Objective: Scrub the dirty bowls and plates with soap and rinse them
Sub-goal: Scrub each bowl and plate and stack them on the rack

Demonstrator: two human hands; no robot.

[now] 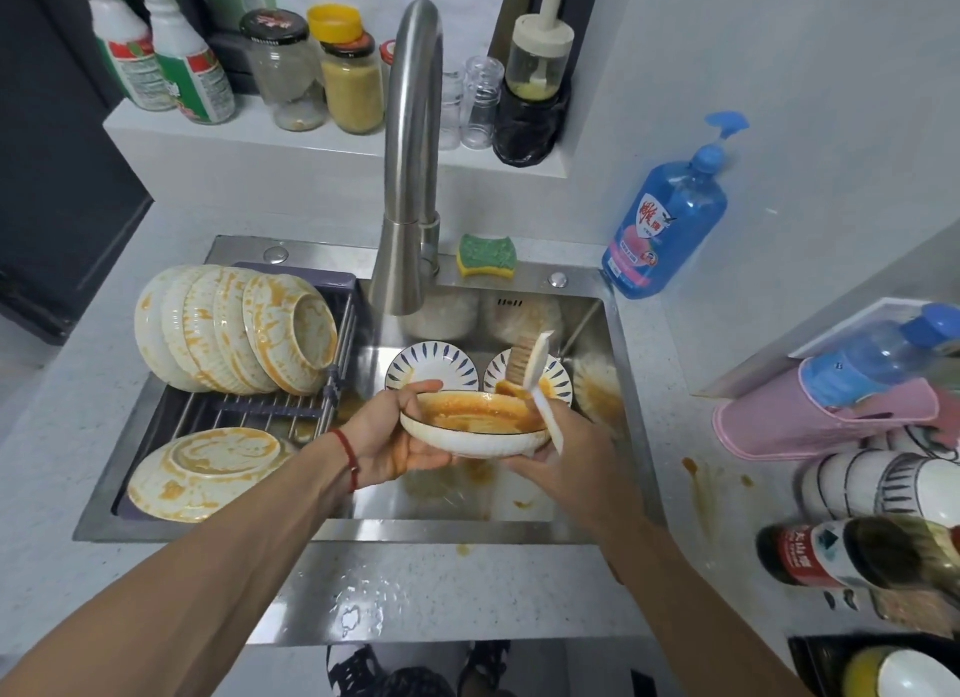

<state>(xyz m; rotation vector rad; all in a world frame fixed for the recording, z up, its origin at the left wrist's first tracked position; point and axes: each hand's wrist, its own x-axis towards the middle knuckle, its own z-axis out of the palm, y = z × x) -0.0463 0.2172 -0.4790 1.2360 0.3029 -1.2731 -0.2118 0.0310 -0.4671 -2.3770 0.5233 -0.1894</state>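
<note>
The dirty bowl (470, 426), white with a dark rim line and smeared inside with orange sauce, is held level above the sink (597, 301), near its front half. The left hand (400, 436) grips its left edge, thumb hooked over the rim and fingers (431, 460) curled underneath. The right hand (561, 462) is under the bowl's right side and holds a white-handled dish brush (535, 374); its fingers are wrapped round the handle, and the bristle head leans over the bowl's far right rim, whether touching the sauce I cannot tell. A red string bracelet (347, 454) circles the left wrist. In the sink's left part a rack (270, 410) carries a sauce-streaked plate (205, 473) lying face down at the front and, farther back, a row of stained dishes (234, 327) standing on edge. Behind the held bowl, two blue-patterned plates (431, 366) lie on the sink floor, the right one partly hidden by the brush. On the back ledge of the sink a green and yellow sponge (485, 254) sits just beside the base of the steel faucet (410, 176). To the right on the tabletop (670, 384) stands a blue pump bottle of dish soap (670, 218). Farther back, a shelf (332, 145) bears jars (311, 67) and bottles.
</note>
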